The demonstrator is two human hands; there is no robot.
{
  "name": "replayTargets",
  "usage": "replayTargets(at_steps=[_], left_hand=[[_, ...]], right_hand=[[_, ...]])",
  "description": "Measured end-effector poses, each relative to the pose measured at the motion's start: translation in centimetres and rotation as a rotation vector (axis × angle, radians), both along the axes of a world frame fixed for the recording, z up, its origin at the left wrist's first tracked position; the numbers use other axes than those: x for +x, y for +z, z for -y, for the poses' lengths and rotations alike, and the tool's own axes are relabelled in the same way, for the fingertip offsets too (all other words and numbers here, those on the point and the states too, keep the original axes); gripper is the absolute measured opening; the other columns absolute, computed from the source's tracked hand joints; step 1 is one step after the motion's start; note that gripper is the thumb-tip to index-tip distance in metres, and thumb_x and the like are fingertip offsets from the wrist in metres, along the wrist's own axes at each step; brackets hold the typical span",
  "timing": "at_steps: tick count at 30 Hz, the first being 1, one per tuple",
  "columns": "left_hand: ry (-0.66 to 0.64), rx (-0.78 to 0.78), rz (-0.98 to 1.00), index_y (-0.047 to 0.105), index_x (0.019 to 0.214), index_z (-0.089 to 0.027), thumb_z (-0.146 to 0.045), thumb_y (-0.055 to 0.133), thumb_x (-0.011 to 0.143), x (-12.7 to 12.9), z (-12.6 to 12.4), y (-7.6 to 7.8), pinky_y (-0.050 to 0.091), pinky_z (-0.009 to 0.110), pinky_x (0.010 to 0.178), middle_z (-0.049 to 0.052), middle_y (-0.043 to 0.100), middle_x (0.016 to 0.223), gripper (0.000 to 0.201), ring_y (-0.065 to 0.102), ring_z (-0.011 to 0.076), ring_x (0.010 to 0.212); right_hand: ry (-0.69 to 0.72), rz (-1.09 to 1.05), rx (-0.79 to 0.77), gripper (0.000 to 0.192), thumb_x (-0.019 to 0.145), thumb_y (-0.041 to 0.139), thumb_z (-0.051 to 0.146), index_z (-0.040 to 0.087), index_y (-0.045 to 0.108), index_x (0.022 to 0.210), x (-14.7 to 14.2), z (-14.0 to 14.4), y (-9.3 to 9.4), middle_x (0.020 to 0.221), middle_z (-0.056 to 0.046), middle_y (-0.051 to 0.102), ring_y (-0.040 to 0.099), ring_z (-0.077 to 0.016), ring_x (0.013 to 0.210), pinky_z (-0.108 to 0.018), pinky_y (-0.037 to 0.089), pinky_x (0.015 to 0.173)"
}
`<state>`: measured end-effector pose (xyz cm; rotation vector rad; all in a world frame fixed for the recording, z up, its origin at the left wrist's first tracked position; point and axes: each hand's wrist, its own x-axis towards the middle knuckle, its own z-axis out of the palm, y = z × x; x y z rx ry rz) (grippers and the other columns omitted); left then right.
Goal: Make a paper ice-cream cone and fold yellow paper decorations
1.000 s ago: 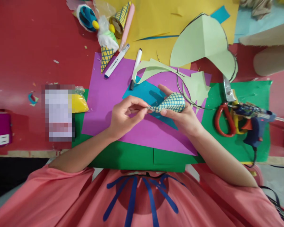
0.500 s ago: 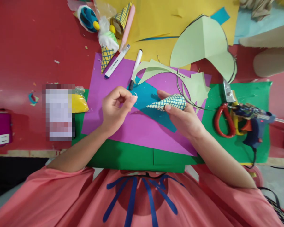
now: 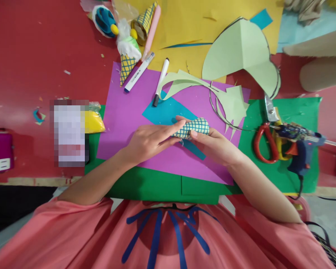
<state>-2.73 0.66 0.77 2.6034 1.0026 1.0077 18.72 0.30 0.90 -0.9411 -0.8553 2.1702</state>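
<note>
A small pale paper cone with a blue criss-cross grid lies between my hands, its pointed end to the left. My right hand holds the wide part, thumb on the near side and fingers behind. The fingers of my left hand close around the tip and hide it. A thin whitish wisp hangs just under the cone by the left fingertips. Below the hands lie a blue paper piece and a purple sheet.
To the right are red-handled scissors and a glue gun. Pale green scraps and a cut green shape lie beyond my hands. Markers and finished-looking paper cones sit at the upper left, a yellow packet at left.
My left hand has moved right from a pinch beside the cone and now grips its tip. The cone and my right hand have shifted slightly left and down.
</note>
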Motion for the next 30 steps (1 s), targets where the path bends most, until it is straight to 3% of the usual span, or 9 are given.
replayTargets(at_steps=[3,5,11,20,24,30], left_hand=[[-0.035,0.024,-0.021,0.059,0.129,-0.018,-0.026,0.063,0.09,-0.2,-0.1,0.2,0.055,0.017,0.074,0.004,0.078,0.098,0.04,0.073,0.0106,0.08],[-0.05,0.015,-0.001,0.059,0.13,-0.018,-0.026,0.064,0.09,-0.2,0.0,0.2,0.055,0.017,0.074,0.004,0.078,0.097,0.041,0.073,0.0104,0.079],[-0.01,-0.111,0.067,0.063,0.124,-0.021,-0.027,0.059,0.093,0.5,0.1,-0.4,0.057,0.016,0.074,0.002,0.078,0.096,0.032,0.074,0.0099,0.078],[-0.02,-0.295,0.256,0.068,0.118,-0.024,-0.016,0.063,0.088,0.7,-0.1,-0.8,0.059,0.018,0.08,0.001,0.075,0.111,0.031,0.074,0.0114,0.092],[0.014,-0.389,0.311,0.07,0.115,-0.023,-0.016,0.063,0.088,1.1,0.1,-0.8,0.059,0.018,0.082,0.001,0.075,0.11,0.029,0.074,0.0116,0.093],[0.002,-0.252,0.246,0.065,0.124,-0.023,-0.012,0.057,0.091,1.6,0.6,-1.1,0.059,0.02,0.087,0.002,0.073,0.115,0.036,0.072,0.0124,0.1]], right_hand=[[0.185,-0.046,-0.062,0.033,0.086,0.067,0.041,0.018,0.072,0.11,0.8,-0.5,0.2,0.111,-0.007,0.074,0.069,-0.0201,0.105,-0.041,0.053,0.1],[0.225,-0.053,-0.077,0.03,0.082,0.072,0.036,0.017,0.072,0.106,1.0,-0.7,0.3,0.103,-0.007,0.076,0.072,-0.0184,0.094,-0.035,0.058,0.087],[0.033,-0.029,-0.116,0.022,0.077,0.077,0.033,0.019,0.075,0.093,0.0,-0.4,0.2,0.094,-0.005,0.076,0.073,-0.0183,0.088,-0.034,0.061,0.081],[-0.047,0.031,-0.074,0.022,0.075,0.078,0.034,0.02,0.075,0.093,-0.5,0.0,-0.2,0.094,-0.004,0.076,0.071,-0.017,0.088,-0.035,0.061,0.083],[-0.123,0.109,-0.004,0.02,0.07,0.082,0.029,0.021,0.075,0.088,-0.9,0.4,-0.4,0.087,-0.001,0.075,0.068,-0.0142,0.078,-0.033,0.06,0.078],[-0.223,0.176,0.04,0.016,0.068,0.082,0.029,0.018,0.073,0.076,-1.7,0.8,0.1,0.072,-0.001,0.072,0.064,-0.0128,0.062,-0.027,0.058,0.057]])
